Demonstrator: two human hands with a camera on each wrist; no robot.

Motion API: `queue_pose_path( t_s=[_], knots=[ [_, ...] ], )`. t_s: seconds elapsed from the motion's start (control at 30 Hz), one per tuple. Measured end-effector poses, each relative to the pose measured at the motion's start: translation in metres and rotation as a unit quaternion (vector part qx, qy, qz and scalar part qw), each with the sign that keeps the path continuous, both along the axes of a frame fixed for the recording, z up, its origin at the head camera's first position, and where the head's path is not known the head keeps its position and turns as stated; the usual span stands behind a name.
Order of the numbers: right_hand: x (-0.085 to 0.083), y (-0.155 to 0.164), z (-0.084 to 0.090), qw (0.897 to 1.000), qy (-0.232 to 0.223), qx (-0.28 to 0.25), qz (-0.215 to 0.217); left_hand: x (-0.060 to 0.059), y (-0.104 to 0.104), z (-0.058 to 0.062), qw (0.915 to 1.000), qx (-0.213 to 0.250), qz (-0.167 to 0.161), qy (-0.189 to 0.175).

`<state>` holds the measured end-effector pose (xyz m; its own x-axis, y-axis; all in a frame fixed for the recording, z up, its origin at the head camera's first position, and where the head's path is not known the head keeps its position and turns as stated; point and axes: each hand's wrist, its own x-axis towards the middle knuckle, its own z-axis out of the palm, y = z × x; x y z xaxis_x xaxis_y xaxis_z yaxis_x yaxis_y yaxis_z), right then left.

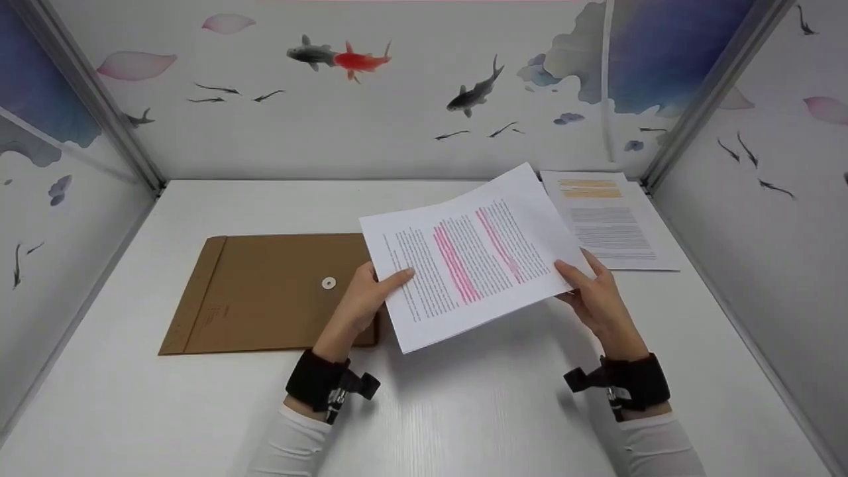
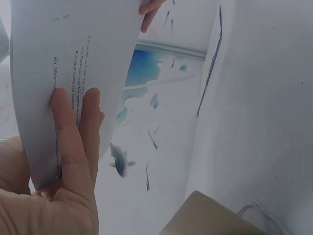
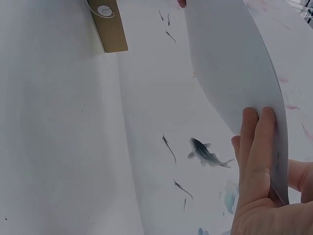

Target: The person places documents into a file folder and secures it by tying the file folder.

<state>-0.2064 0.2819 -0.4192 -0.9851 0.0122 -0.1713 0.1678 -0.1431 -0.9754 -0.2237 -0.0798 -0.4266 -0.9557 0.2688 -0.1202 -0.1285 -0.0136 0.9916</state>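
Wall panels [image 1: 397, 142] w/ printed fish box in a white table [image 1: 457, 424]. Brown envelope [image 1: 271, 291] lies flat on it, L side, long axis roughly L–R; its R end is partly hidden behind the L hand & the paper.

Held paper, i.e. highlighted sheets [image 1: 490, 265], is up off the table, mid-view, between the two hands. Key relation: sheets sit fwd of & between the grips, long axis running approx. hand to hand, R end angled away from the person. L hand is the nearer to the envelope, which lies below & to the L of the sheets; R hand is nearer the 2nd paper [image 1: 613, 232], flat at far R, its near-L part hidden behind the held sheets.

Look of held sheets: white, slightly bowed, dense b/w text w/ lines running crosswise to the long axis; pink bands [image 1: 456, 263] in two places. Printed text also on the underside (L wrist view). No. of sheets: can't tell. 2nd paper: grey text, orange bands [image 1: 591, 189] near its far edge.

Grip: L hand [image 1: 364, 298] pinches the sheets' L end, thumb on top, fingers under; R hand [image 1: 596, 301] does likewise at the near R corner.

Smallest: white button [image 1: 329, 283] on envelope, just L of the L hand.
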Motion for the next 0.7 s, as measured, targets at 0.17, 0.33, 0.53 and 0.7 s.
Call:
queue_pose_path(
  t_s=[0.17, 0.33, 0.53, 0.7],
  knots=[
    [0.001, 0.000, -0.001, 0.999, 0.015, 0.009, 0.037, -0.004, -0.009, 0.001, 0.9996, 0.012, -0.025, 0.003],
    [0.000, 0.000, -0.003, 0.996, 0.020, 0.011, 0.088, -0.008, -0.021, 0.000, 0.9987, 0.015, -0.046, 0.017],
    [0.000, 0.003, -0.004, 0.986, 0.001, 0.045, 0.160, -0.011, -0.035, -0.002, 0.9963, 0.022, -0.080, 0.021],
    [-0.001, 0.007, -0.003, 0.970, -0.007, 0.069, 0.233, -0.014, -0.044, -0.001, 0.9940, 0.015, -0.107, 0.019]
  ],
)
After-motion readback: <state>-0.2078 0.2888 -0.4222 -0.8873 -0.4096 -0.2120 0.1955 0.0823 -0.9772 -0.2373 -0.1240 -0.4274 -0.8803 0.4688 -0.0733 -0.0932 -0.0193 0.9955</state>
